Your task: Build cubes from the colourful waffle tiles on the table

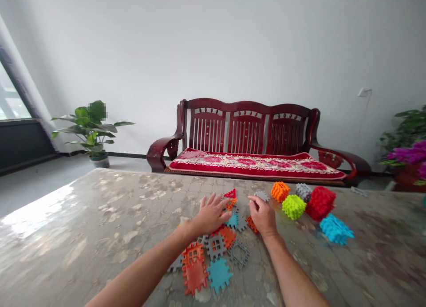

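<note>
My left hand [211, 216] is spread flat over a loose pile of toothed interlocking plastic tiles, its fingers apart. Close by its fingertips are a red triangular tile [230, 194] and a small orange one [231, 203]. Under and beside the palm I see a teal tile [233, 220] and an orange-red tile [229, 236]. My right hand [264, 216] has its fingers curled with thumb and index close together; what they hold, if anything, is hidden. Beside it lie an orange tile [252, 224] and, just beyond, a grey tile [262, 195].
Nearer me lie a teal square [218, 274], a red square [195, 277] and grey window tiles [216, 246]. To the right stand assembled blocks: orange [280, 191], lime [293, 206], grey [303, 191], red [321, 203], blue [336, 229]. A wooden bench [248, 125] stands beyond the table.
</note>
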A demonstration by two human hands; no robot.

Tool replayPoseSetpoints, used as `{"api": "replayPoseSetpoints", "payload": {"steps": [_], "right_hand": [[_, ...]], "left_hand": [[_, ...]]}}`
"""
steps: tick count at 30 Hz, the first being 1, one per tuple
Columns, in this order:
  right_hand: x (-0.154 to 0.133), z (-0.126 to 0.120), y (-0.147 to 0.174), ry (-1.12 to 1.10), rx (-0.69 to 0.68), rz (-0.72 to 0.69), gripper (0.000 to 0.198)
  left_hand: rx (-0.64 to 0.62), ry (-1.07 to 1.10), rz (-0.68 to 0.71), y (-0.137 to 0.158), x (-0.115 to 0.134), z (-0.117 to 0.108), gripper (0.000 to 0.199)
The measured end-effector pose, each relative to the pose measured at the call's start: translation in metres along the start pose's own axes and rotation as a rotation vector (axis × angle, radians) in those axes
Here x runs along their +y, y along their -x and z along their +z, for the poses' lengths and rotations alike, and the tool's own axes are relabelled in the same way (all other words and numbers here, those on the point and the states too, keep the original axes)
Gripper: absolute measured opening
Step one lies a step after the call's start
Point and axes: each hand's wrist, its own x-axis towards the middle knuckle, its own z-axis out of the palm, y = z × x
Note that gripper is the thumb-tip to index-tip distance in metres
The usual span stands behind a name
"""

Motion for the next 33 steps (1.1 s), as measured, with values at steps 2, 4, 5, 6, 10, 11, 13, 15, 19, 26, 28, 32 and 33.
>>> {"api": "replayPoseSetpoints", "payload": {"steps": [2,4,5,6,10,11,13,15,19,26,28,32,33], "right_hand": [[0.0,0.0,-0.001,-0.011,-0.008,0.012,0.034],[-0.001,0.0,-0.001,-0.011,-0.012,0.029,0.034],[-0.001,-0.001,-0.001,-0.01,-0.009,0.041,0.033],[-0.002,-0.001,0.0,-0.01,-0.005,0.051,0.033],[-0.002,-0.002,0.001,0.008,-0.012,0.069,0.033],[-0.002,-0.003,0.002,0.015,-0.02,0.069,0.033],[-0.002,-0.003,0.002,0.022,-0.034,0.067,0.033],[-0.001,-0.002,0.002,0.028,-0.041,0.062,0.033],[-0.001,-0.001,0.0,0.055,-0.069,0.05,0.032],[-0.002,-0.002,0.0,0.095,-0.106,0.058,0.032],[-0.001,-0.002,0.001,0.091,-0.104,0.053,0.032],[-0.001,-0.002,0.001,0.064,-0.124,0.025,0.031],[-0.002,-0.002,0.001,0.057,-0.134,0.018,0.031]], "left_hand": [[0.003,-0.046,0.046,0.036,0.011,0.006,0.064],[-0.031,-0.077,0.163,0.072,0.021,0.015,0.067],[-0.039,-0.094,0.23,0.087,0.025,0.018,0.071],[-0.052,-0.105,0.294,0.1,0.028,0.021,0.073],[-0.089,-0.164,0.45,0.118,0.025,0.02,0.074],[-0.075,-0.182,0.474,0.116,0.021,0.017,0.072],[-0.045,-0.208,0.526,0.109,0.009,0.012,0.069],[-0.021,-0.232,0.565,0.1,-0.004,0.007,0.067],[-0.017,-0.295,0.616,0.084,-0.029,-0.002,0.062],[0.047,-0.336,0.598,0.069,-0.047,-0.012,0.05],[0.084,-0.327,0.528,0.071,-0.048,-0.012,0.048],[0.309,-0.258,0.134,0.073,-0.058,-0.011,0.044],[0.392,-0.216,-0.008,0.074,-0.062,-0.012,0.043]]}}
